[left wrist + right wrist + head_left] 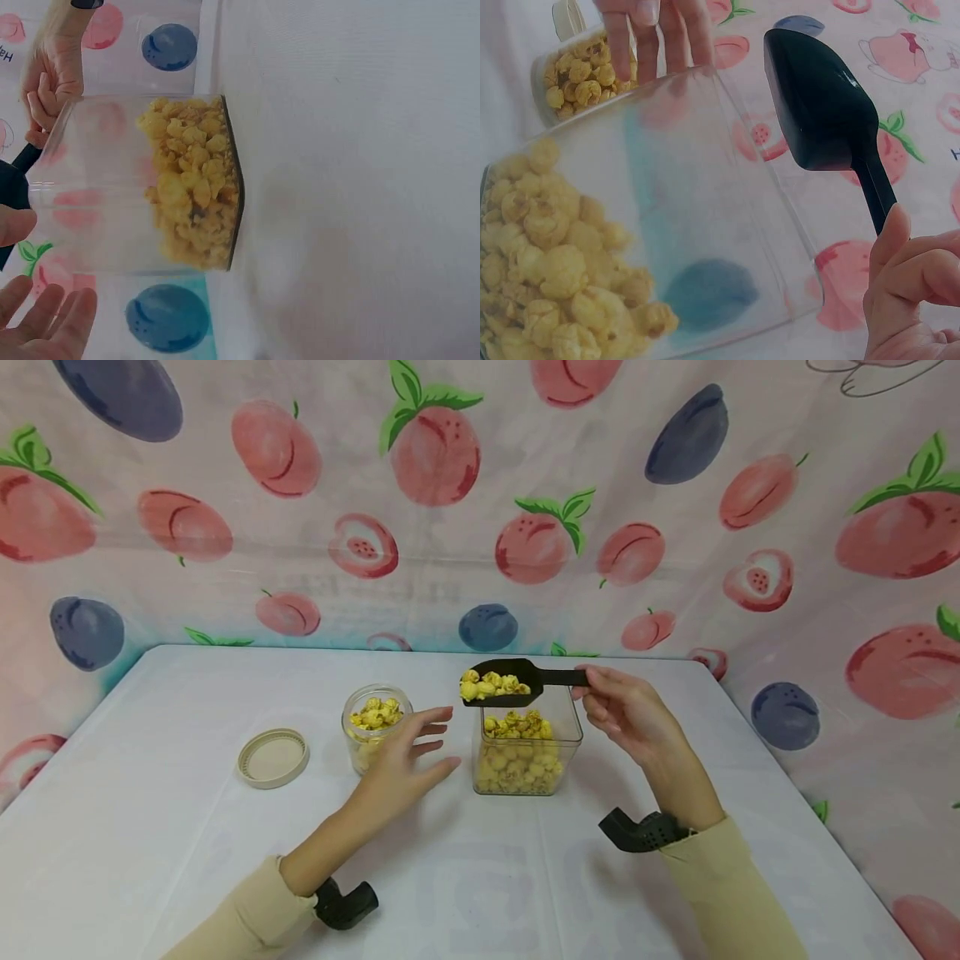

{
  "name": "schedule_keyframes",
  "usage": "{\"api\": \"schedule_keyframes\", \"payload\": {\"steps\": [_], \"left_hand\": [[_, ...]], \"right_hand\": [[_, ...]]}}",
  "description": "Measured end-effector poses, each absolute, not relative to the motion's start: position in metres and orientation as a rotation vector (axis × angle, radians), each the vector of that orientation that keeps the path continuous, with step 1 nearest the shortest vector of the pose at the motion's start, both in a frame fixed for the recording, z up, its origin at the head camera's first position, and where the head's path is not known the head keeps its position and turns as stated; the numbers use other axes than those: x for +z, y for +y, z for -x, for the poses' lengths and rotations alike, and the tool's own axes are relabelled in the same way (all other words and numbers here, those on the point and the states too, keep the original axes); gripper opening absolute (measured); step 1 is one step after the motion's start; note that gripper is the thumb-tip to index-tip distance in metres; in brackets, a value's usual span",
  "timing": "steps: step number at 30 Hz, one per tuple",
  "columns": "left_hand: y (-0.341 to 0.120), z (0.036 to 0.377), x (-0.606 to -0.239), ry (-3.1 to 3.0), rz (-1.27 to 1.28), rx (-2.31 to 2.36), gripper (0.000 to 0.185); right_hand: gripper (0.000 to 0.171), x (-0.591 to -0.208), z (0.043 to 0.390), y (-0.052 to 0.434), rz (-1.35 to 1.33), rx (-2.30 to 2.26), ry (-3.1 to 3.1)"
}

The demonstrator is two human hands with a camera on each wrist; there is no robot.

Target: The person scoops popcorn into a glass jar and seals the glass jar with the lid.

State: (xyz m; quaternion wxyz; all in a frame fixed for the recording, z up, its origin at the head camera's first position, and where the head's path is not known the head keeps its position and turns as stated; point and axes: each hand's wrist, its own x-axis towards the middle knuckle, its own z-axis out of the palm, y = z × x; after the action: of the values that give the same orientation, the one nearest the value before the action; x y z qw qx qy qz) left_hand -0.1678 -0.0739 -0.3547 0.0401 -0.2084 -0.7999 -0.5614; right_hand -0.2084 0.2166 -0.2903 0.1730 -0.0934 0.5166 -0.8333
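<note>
My right hand (628, 710) pinches the handle of a black scoop (555, 677), which carries several pieces of yellow popcorn (491, 684). The scoop is held above a clear square container (572, 735) partly filled with popcorn. In the right wrist view the scoop (821, 97) shows its underside. My left hand (401, 768) is spread with fingers extended, between the square container and a round clear jar (348, 727). Popcorn reaches near the jar's top, and the hand partly hides the jar in the head view. The left hand holds nothing.
A round cream lid (273, 758) lies on the white-covered table (480, 877), left of the jar. A fruit-printed curtain (427, 535) stands behind the table and along its sides.
</note>
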Motion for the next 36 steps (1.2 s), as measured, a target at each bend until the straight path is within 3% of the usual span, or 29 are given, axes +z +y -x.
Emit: {"api": "schedule_keyframes", "payload": {"steps": [9,14,29,36], "left_hand": [[-0.111,0.160,-0.346,-2.208,0.737,-1.146,0.056],[-0.133,0.165,-0.344,-2.222,0.651,-1.052,0.058],[-0.158,0.177,-0.362,-2.582,0.330,-1.471,0.073],[-0.161,0.181,-0.365,-2.589,0.256,-1.638,0.071]], "right_hand": [[0.018,-0.283,0.217,0.198,0.298,-2.337,1.489],[0.018,-0.280,0.223,0.186,0.271,-2.315,1.514],[0.012,-0.274,0.233,0.152,0.101,-2.147,1.789],[0.016,-0.275,0.239,0.142,0.075,-2.057,1.868]]}}
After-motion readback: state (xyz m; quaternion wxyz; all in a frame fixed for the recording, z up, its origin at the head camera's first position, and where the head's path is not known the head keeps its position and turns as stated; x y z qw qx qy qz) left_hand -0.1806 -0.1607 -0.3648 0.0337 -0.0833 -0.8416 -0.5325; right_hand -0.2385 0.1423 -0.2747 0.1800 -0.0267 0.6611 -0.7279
